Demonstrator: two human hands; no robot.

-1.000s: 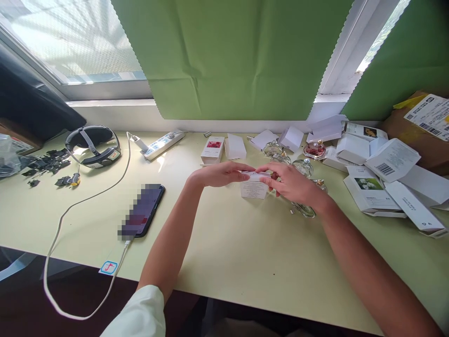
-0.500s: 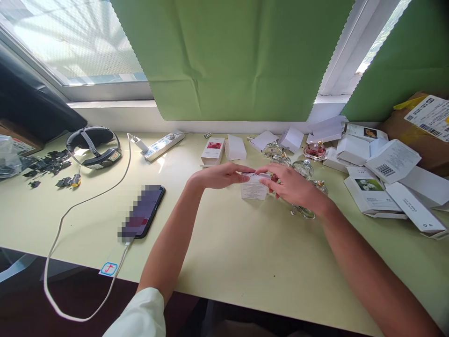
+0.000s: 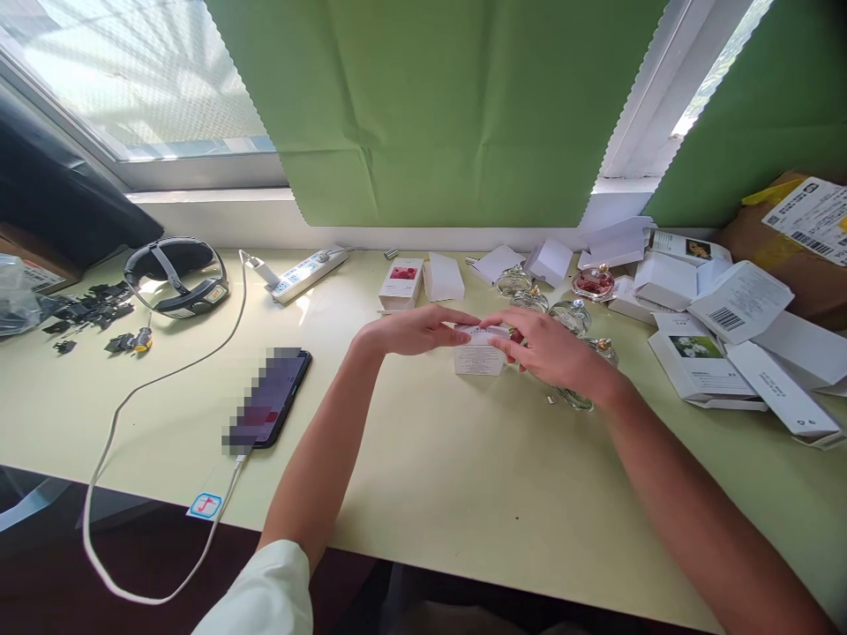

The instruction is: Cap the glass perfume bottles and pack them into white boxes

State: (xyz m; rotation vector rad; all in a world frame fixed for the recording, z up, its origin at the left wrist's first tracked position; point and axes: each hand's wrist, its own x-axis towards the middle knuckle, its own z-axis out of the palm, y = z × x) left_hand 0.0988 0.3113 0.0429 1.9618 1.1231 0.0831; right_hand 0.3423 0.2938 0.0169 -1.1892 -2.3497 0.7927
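A small white printed carton point(image 3: 479, 358) stands upright on the table between my hands. My left hand point(image 3: 423, 331) holds its left upper edge, thumb in front and fingers across the top. My right hand point(image 3: 543, 346) grips the right upper side, its thumb on the front face and its fingers bent behind. The two sets of fingertips nearly meet over the carton's top, so much of the lid is hidden. Just beyond and beside my right hand lie several round glass bottles point(image 3: 570, 316) with ornate caps. A tiny metallic piece point(image 3: 551, 400) rests near them.
A white box with a red flower picture point(image 3: 401, 284) and an open white box point(image 3: 445, 277) stand behind. Many white cartons point(image 3: 731, 304) are piled right, near a cardboard box point(image 3: 787, 256). At left are a phone point(image 3: 284, 401), a white cable point(image 3: 119, 414), a power strip point(image 3: 310, 275) and a headset point(image 3: 177, 280).
Almost nothing differs. Both hands stay on the carton in the same place, and the view has shifted very slightly.
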